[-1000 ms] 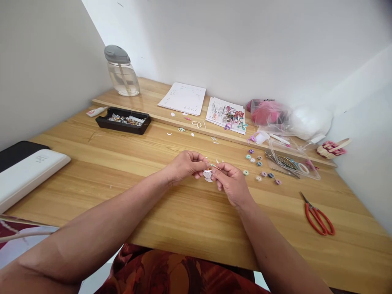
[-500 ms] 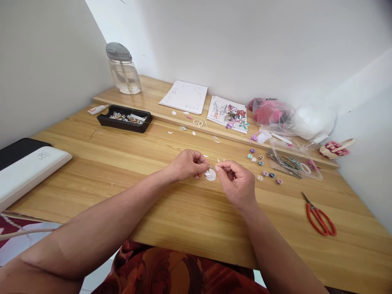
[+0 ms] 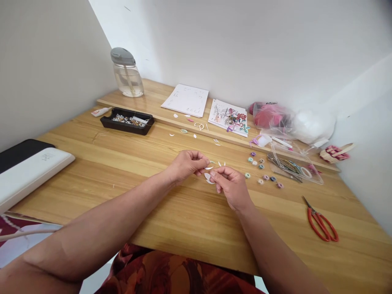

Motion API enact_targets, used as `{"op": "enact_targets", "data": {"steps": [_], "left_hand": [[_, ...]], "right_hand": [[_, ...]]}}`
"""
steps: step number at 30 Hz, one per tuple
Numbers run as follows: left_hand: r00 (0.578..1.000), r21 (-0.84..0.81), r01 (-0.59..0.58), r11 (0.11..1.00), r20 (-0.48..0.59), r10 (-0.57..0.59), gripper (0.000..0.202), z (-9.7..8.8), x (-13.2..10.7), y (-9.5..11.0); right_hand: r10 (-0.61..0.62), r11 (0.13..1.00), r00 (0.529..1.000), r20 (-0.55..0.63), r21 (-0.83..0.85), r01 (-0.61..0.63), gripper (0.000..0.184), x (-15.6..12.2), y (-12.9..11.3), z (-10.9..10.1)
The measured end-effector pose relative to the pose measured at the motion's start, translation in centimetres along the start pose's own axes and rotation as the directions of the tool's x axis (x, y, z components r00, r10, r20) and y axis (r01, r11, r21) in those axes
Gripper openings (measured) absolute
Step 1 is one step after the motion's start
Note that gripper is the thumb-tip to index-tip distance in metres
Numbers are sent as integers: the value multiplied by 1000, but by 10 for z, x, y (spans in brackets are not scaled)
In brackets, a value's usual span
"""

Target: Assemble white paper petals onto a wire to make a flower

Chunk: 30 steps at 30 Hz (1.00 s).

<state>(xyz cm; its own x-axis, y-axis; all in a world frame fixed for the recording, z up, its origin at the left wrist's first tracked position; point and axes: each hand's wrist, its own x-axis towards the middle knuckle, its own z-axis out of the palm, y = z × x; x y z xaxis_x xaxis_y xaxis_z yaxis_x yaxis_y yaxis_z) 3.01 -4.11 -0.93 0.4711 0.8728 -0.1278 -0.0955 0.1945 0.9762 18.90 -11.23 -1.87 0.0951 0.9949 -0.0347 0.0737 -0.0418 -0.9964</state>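
Observation:
Both my hands meet over the middle of the wooden table. My left hand and my right hand are each pinched on a small white paper coil held between the fingertips, just above the tabletop. A few small white paper petals lie right behind the hands. To the right of my right hand lie several small rolled paper coils in green, purple and pink.
Red scissors lie at the right. A black tray of beads, a glue tube and a water bottle stand at the back left. Paper sheets, a quilled card, plastic bags and a white case are around.
My right hand has drawn slightly back toward me and its fingers have re-pinched the white coil. The view has shifted a little to the left.

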Motion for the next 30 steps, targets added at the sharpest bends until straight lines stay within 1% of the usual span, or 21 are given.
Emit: {"op": "enact_targets", "data": {"steps": [3, 5, 8, 10, 12, 14, 16, 18, 21, 22, 24, 27, 29, 30], "left_hand": [[998, 93, -40, 995, -40, 44, 19, 0, -1, 0], [998, 169, -53, 984, -37, 60, 16, 1, -1, 0], [999, 246, -50, 968, 9, 49, 12, 1, -2, -1], [998, 260, -22, 965, 60, 7, 11, 2, -3, -1], [992, 252, 12, 968, 121, -44, 11, 2, -4, 1], [980, 230, 35, 973, 182, -79, 13, 2, -4, 3], [970, 191, 51, 980, 226, -95, 16, 1, -5, 4], [966, 142, 69, 987, 239, -102, 19, 0, -6, 5], [975, 62, 80, 995, 201, -91, 23, -1, -4, 4], [981, 36, 76, 996, 176, -81, 24, -1, -4, 3], [992, -2, 55, 998, 110, -54, 25, -1, -2, 1], [1000, 6, 10, 1000, 8, -10, 24, -1, 0, -1], [999, 41, -23, 999, -31, 24, 23, 0, 0, 0], [998, 68, -37, 997, -39, 39, 22, 0, -1, 0]], "right_hand": [[-102, 984, 995, -19, -148, 98, 19, -5, -3, 2], [-214, 940, 976, -47, -282, 192, 15, -9, -6, 2], [-371, 849, 926, -69, -429, 308, 11, -12, -11, 1], [-415, 818, 907, -69, -465, 339, 9, -12, -13, -1], [-406, 829, 910, -80, -452, 330, 9, -10, -13, -5], [-358, 869, 929, -97, -397, 294, 11, -6, -12, -9], [-280, 924, 955, -101, -300, 239, 14, -1, -9, -12], [-172, 973, 980, -100, -175, 153, 18, 4, -5, -14], [-19, 1000, 996, -90, 3, 20, 23, 7, -1, -11], [9, 999, 997, -78, 42, -6, 24, 7, 0, -10], [23, 997, 999, -42, 75, -20, 24, 5, 1, -5], [0, 1000, 1000, -17, 5, 1, 22, -1, 1, 2], [-42, 994, 999, -19, -100, 40, 20, -5, 1, 5], [-84, 983, 996, -25, -168, 79, 19, -7, 1, 7]]}}
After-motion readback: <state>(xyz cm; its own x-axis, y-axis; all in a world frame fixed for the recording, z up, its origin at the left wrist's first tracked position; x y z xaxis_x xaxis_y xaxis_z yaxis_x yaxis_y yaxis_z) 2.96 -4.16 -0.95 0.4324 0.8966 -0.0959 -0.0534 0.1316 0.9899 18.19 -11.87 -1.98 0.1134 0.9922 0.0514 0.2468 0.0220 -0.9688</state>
